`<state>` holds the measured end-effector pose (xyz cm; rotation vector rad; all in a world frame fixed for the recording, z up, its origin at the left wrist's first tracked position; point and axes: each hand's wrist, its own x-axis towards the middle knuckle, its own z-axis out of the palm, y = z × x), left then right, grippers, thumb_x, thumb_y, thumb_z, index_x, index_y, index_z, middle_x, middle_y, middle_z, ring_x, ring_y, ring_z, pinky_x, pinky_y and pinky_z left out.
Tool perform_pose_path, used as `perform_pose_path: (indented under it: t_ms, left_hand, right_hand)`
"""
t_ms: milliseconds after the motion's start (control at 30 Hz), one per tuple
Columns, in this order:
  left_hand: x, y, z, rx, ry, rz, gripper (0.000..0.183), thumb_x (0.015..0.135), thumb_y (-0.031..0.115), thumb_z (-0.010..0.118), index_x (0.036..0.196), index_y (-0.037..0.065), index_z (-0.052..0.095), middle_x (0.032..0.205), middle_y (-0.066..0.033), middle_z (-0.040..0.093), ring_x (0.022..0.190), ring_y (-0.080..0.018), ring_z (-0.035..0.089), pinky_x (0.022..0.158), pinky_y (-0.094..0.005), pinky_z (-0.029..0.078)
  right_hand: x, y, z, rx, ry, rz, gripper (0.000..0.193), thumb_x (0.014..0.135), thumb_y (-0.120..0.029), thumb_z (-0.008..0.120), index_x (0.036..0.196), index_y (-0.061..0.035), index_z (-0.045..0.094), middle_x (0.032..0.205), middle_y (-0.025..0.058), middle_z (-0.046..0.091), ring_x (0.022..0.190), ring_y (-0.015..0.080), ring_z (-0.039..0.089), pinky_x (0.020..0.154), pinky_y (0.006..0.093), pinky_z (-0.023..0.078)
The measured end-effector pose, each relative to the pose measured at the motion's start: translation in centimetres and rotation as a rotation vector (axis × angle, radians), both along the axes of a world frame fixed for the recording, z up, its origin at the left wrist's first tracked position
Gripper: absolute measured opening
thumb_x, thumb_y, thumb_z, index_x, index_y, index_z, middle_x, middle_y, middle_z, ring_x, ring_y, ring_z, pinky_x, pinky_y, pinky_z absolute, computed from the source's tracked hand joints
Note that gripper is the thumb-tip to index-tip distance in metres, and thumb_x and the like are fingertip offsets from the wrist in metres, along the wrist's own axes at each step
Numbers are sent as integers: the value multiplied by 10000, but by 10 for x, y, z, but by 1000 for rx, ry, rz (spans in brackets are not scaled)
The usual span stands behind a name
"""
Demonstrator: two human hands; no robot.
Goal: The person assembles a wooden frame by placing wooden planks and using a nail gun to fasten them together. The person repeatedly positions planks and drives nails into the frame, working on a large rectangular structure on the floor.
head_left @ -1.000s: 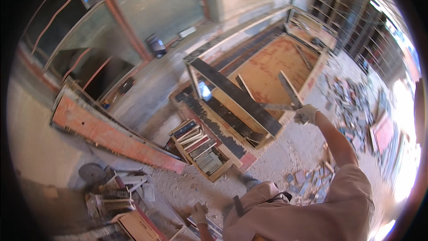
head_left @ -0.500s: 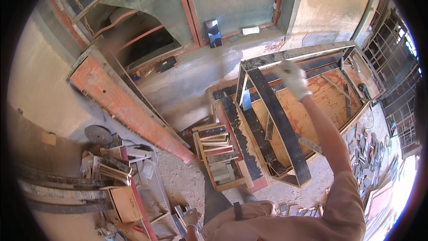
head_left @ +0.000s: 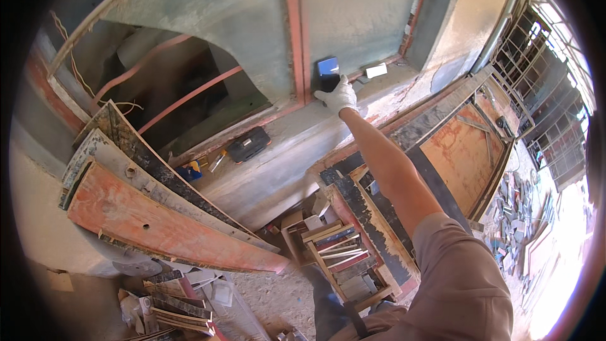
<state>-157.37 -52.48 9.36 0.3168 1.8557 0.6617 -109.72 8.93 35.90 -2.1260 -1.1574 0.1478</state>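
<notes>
My right hand [head_left: 339, 97], in a white work glove, reaches out to the window sill. Its thumb and fingers are spread around the lower end of a dark phone [head_left: 328, 67], which leans against the window glass with blue showing at its top. I cannot tell whether the fingertips touch it. To the right of the phone lies a small white box [head_left: 376, 70]. Below my forearm stands a wooden frame with dark planks and an orange-brown panel [head_left: 464, 148], partly hidden by my arm. My left hand is out of view.
Long boards with an orange-painted face [head_left: 170, 224] lean against the wall at left. A black case [head_left: 249, 145] and small tools lie on the sill. A wooden crate of offcuts [head_left: 344, 259] stands near my legs. Scrap pieces [head_left: 514, 227] cover the floor at right.
My right hand has moved from above the wooden frame up and left to the phone on the sill. My left hand has gone out of view, and the view has shifted.
</notes>
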Motion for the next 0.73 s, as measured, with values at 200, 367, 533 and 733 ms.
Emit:
perform_pose_path:
  t_ms: [200, 367, 533, 733]
  left_hand:
    - [-21, 17, -1, 36, 9, 15, 326, 1008, 312, 600, 963, -7, 655, 784, -87, 665, 685, -152, 600, 595, -323, 492]
    - [7, 92, 55, 437, 146, -236, 356, 1011, 316, 596, 824, 16, 630, 795, -60, 643, 689, -170, 574, 612, -349, 477]
    - [125, 184, 193, 780, -179, -237, 387, 1036, 276, 617, 1320, 14, 627, 1098, -54, 705, 932, -117, 654, 808, -241, 518]
    - [199, 128, 241, 959, 360, -571, 498, 1056, 356, 590, 1485, 109, 530, 1364, -128, 634, 1228, -291, 619, 1067, -402, 489]
  right_hand:
    - [-25, -40, 7, 100, 75, -1, 805, 676, -476, 865, 1292, -60, 555, 1150, 221, 700, 1067, 412, 688, 934, 488, 545]
    - [-94, -193, 22, 40, 24, 239, 804, 713, -429, 843, 1367, -64, 550, 1072, 198, 708, 985, 383, 707, 859, 466, 566]
    - [-137, -347, 18, 87, 242, 471, 990, 728, -396, 868, 1476, 61, 405, 1136, 220, 706, 1068, 352, 704, 910, 431, 565]
    - [-125, -477, 50, -20, 441, 636, 898, 806, -348, 847, 1506, 0, 404, 1253, 151, 675, 1081, 213, 696, 917, 306, 563]
